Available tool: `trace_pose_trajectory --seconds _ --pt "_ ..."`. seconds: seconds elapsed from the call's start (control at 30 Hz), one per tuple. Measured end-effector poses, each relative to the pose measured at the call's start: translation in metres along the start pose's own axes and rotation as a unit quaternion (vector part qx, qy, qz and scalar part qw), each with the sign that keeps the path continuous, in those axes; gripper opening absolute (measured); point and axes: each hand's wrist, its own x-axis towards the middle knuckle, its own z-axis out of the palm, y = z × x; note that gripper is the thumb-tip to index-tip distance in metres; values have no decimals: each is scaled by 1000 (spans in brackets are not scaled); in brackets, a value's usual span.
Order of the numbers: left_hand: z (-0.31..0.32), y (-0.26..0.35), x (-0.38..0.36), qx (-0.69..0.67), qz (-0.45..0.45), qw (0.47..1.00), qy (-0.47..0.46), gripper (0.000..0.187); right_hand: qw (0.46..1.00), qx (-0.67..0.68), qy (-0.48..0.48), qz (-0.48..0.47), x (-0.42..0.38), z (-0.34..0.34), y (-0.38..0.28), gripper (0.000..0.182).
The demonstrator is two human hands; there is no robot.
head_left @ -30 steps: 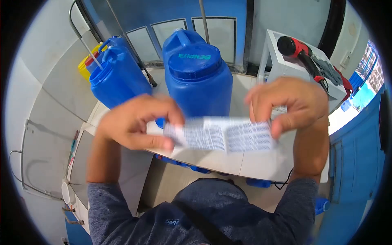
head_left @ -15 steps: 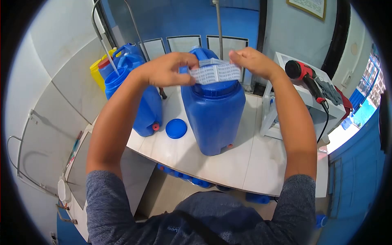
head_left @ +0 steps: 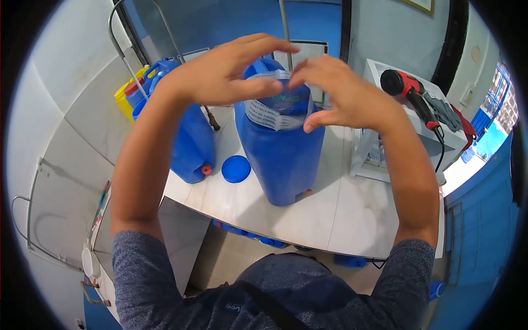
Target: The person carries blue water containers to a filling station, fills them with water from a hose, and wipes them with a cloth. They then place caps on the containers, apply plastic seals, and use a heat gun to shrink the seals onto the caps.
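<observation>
A tall blue water jug (head_left: 283, 165) stands upright on the counter with a red fitting low on its front. A printed clear plastic seal band (head_left: 273, 120) sits loosely around its capped mouth. My left hand (head_left: 223, 71) hovers over the left side of the top, fingers apart and thumb stretched across near the band. On the other side, my right hand (head_left: 346, 93) is curved with fingers spread, its thumb close to the band's right edge. Whether any fingertip touches the band is hard to tell. Neither hand grips anything.
A loose blue cap (head_left: 236, 169) lies left of the jug. Beside it stands another blue jug (head_left: 192, 146) with a metal pipe above. A red and black heat gun (head_left: 407, 91) rests on a white shelf unit (head_left: 360, 159) at right, its cord hanging down.
The seal band was held flat between both hands above the jug's cap. It is now opened into a ring around the top, and both hands have let go and spread.
</observation>
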Motion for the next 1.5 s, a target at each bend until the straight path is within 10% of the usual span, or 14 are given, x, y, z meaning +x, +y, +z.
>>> trace_pose_trajectory --seconds 0.07,0.23,0.47,0.73,0.9,1.07,1.17,1.5 --pt "24 -11 18 29 69 997 33 71 972 -44 225 -54 -7 -7 7 46" --pt "49 -17 20 74 -99 973 -193 103 910 -225 243 250 -69 -70 78 56" --pt "55 -12 42 26 -26 981 -191 93 770 -227 -114 586 -116 -79 129 66" --pt "43 -19 36 -28 -80 988 -126 107 791 -167 13 588 -137 -67 154 66" --pt "32 -25 31 -60 -68 983 -160 123 821 -79 354 441 -162 -61 102 59" --pt "19 -23 41 -7 -32 971 -238 143 792 194 472 336 -211 -16 27 48" --pt "23 -24 44 14 -27 966 -255 140 822 277 465 178 -223 12 -14 84" --pt "27 -20 50 19 -49 960 -276 127 875 171 340 298 -244 69 -110 52"
